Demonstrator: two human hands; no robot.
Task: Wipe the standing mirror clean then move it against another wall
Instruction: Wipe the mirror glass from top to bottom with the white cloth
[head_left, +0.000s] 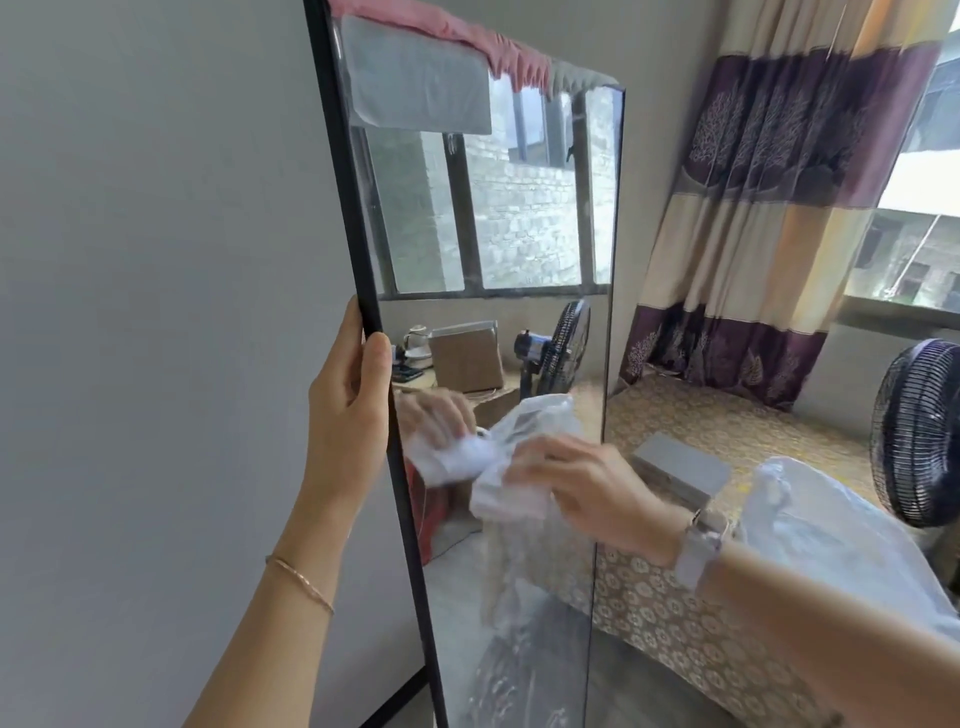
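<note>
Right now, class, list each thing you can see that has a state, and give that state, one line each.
Standing mirror: upright, tilted slightly, pink cloth draped over its top.
Left hand: grips the mirror's black left frame edge.
Right hand: holds a white wipe against the glass.
Electric fan: whether it is running cannot be told.
Curtain: drawn aside from the window.

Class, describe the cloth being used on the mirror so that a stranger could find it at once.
Start at the tall black-framed standing mirror by the grey wall. Low on its glass, the right hand presses a crumpled white wipe. Unlike the pink cloth draped over the mirror's top, it is white and held.
</note>
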